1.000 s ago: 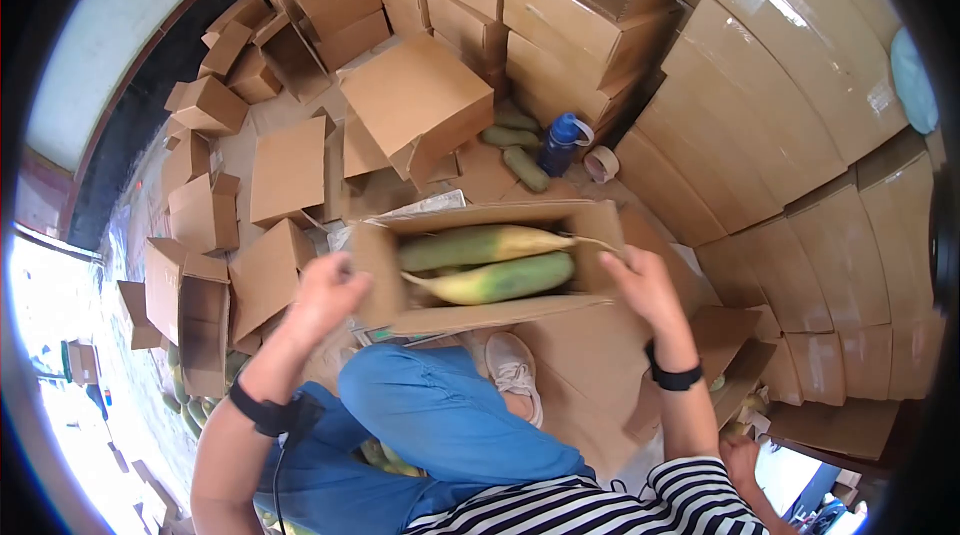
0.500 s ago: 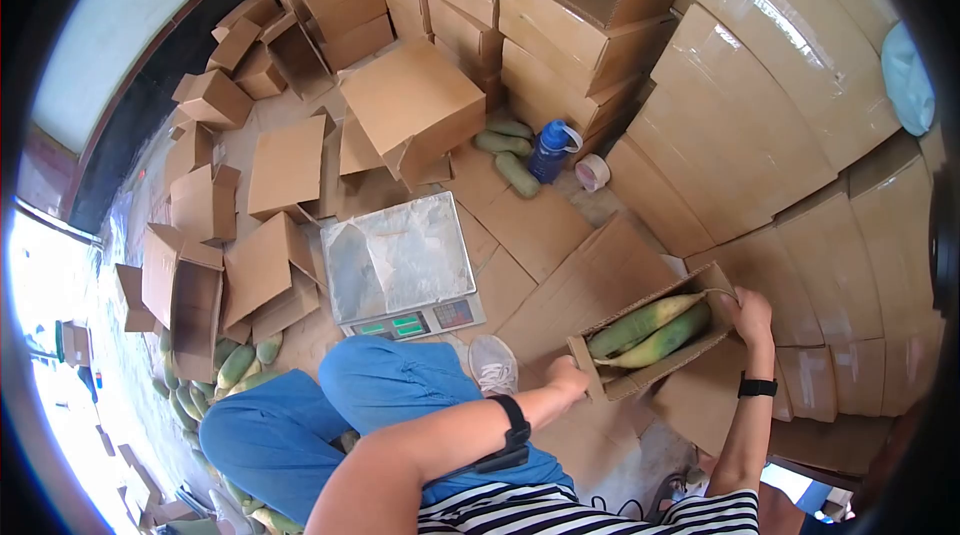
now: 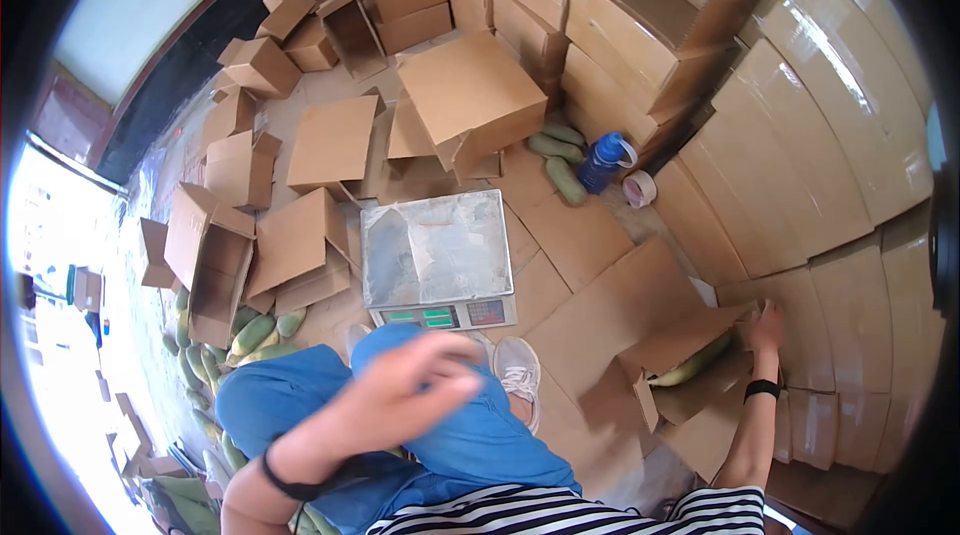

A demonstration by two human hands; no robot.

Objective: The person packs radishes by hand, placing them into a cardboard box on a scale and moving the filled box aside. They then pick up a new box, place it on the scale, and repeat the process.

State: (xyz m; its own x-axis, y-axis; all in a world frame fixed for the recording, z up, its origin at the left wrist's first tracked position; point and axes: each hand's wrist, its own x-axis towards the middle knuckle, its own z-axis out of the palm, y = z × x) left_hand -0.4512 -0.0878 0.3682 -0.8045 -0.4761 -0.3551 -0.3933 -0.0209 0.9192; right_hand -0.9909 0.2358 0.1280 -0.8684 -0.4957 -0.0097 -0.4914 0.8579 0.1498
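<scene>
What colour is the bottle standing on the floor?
The bottle is blue, and it shows best in the head view.

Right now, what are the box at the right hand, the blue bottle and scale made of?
Box: matte cardboard, by its plain brown panels. Bottle: probably plastic, from its smooth blue body. Scale: top maybe metal, grey with dull scuffs.
</scene>
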